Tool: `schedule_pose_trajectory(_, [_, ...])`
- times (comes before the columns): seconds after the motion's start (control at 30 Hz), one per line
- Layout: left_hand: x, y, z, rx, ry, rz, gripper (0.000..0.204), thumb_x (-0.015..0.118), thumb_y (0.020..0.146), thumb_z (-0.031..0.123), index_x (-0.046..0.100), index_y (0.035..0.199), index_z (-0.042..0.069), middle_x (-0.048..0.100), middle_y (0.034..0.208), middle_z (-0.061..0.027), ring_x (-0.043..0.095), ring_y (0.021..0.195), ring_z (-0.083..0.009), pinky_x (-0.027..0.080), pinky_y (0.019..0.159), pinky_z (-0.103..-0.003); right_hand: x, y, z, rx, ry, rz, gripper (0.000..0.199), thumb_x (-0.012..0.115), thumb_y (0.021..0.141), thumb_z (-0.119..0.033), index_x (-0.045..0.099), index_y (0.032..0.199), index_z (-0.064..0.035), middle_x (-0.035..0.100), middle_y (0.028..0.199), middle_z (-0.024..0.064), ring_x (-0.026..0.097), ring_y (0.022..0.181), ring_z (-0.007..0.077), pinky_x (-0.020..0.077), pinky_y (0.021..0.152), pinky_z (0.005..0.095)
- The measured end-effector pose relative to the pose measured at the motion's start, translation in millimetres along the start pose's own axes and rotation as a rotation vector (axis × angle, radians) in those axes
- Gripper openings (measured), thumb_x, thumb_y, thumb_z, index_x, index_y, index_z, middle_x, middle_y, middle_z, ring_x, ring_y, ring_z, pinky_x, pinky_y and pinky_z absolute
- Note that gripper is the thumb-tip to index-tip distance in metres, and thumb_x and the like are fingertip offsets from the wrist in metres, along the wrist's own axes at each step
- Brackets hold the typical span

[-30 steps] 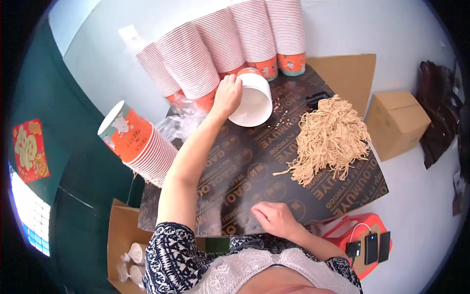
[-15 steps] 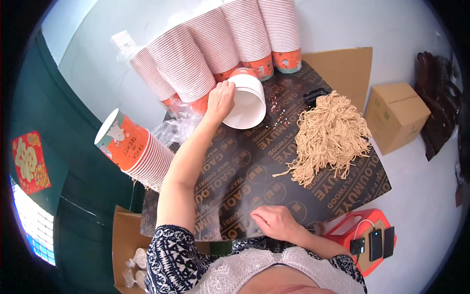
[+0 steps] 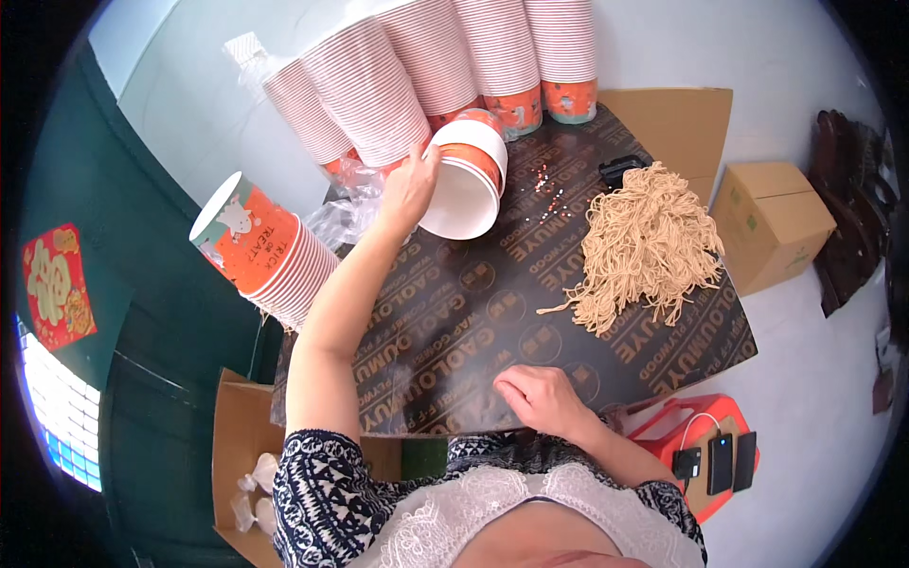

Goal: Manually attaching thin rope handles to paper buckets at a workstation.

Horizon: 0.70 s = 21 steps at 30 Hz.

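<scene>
In my left hand (image 3: 413,189) is the rim of a white-lined paper bucket (image 3: 461,201), pinched at its left side. The bucket lies tilted, its mouth facing me, partly drawn out from another orange-printed paper bucket (image 3: 473,156) behind it. Near the front edge of the table my right hand (image 3: 547,398) rests with its fingers curled in; anything inside them is hidden. A heap of tan cords (image 3: 649,246) lies to the right. Small coloured beads (image 3: 544,194) are scattered between the heap and the buckets.
Tall stacks of nested paper buckets (image 3: 365,90) line the back of the dark plywood table (image 3: 426,369). Another stack (image 3: 251,227) leans at the left, beside clear plastic wrap (image 3: 346,213). A black object (image 3: 622,170) sits behind the cords. On a red stool (image 3: 682,426) are electronic devices.
The front bucket has slid partly out of the one behind, toward me and left, exposing an orange band. My left hand moved with it. My right hand stays curled near the table's front edge.
</scene>
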<state>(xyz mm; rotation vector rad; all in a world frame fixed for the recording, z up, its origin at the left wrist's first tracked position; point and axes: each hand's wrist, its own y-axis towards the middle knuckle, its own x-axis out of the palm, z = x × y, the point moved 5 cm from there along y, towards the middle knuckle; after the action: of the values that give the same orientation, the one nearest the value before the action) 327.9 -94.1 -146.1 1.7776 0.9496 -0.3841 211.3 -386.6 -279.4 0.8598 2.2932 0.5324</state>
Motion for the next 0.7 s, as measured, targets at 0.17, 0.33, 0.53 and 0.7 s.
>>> schedule_pose_trajectory(0.17, [-11.2,-8.9,-6.8,-0.098,-0.013,0.095,0.022,0.055,0.081,0.002,0.052,0.103,0.001,0.054,0.092,-0.0164,0.063,0.081,-0.0317,0.055,0.062,-0.041,0.4,-0.1,-0.7,0.006,-0.017,-0.009,0.008,0.064,0.09,-0.011,0.066,0.091,-0.0032,0.068,0.083,0.0144,0.067,0.073,0.0335,0.0527,0.065,0.0399])
schedule_pose_trajectory(0.33, [-9.0,-13.3,11.0,0.064,-0.059,0.111,0.018,0.058,0.078,0.003,0.056,0.095,0.002,0.055,0.09,-0.0134,0.057,0.089,-0.0302,0.054,0.069,-0.039,0.4,-0.4,-0.9,0.015,-0.015,-0.012,0.01,0.062,0.09,-0.012,0.064,0.09,-0.0022,0.068,0.084,0.016,0.066,0.076,0.0356,0.0524,0.066,0.0427])
schedule_pose_trajectory(0.53, [-2.4,-4.8,18.1,-0.034,-0.166,0.041,0.016,0.057,0.081,0.004,0.056,0.097,0.002,0.056,0.087,-0.0151,0.059,0.085,-0.0327,0.052,0.07,-0.042,0.8,-0.7,-0.6,0.023,-0.015,-0.022,0.01,0.062,0.09,-0.012,0.064,0.09,-0.0022,0.068,0.084,0.016,0.066,0.076,0.0356,0.0524,0.066,0.0428])
schedule_pose_trajectory(0.7, [-1.0,1.9,26.6,0.062,-0.016,0.102,0.015,0.059,0.078,0.004,0.058,0.091,-0.002,0.059,0.089,-0.0141,0.061,0.08,-0.0303,0.055,0.063,-0.038,-0.1,0.3,-2.6,0.011,-0.01,-0.012,0.009,0.062,0.09,-0.011,0.064,0.089,-0.0022,0.067,0.083,0.0155,0.066,0.076,0.0353,0.0523,0.066,0.0426])
